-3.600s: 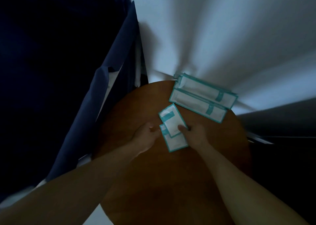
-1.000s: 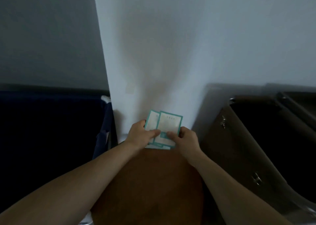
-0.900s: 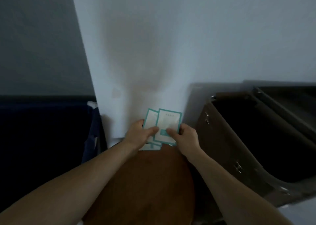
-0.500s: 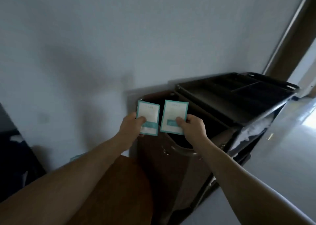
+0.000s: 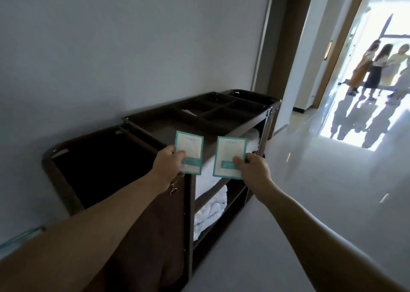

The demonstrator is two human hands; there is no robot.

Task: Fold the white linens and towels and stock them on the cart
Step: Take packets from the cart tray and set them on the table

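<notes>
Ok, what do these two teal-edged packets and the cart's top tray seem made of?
The left packet and right packet: probably matte paper or thin film; they stand flat and stiff, pinched low. The cart top tray: likely moulded dark plastic, dull finish, rounded dividers; could be coated metal.

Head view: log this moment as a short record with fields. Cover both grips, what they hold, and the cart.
left grip: pinches the left packet, upright
right grip: pinches the right packet, upright
packets: white, teal-edged, side by side, not touching
cart: dark, against the wall; top tray split into compartments
linens: white, stacked on the open shelves
bag: dark, at the cart's near end; contents not visible
background: people standing in a bright hallway
</notes>
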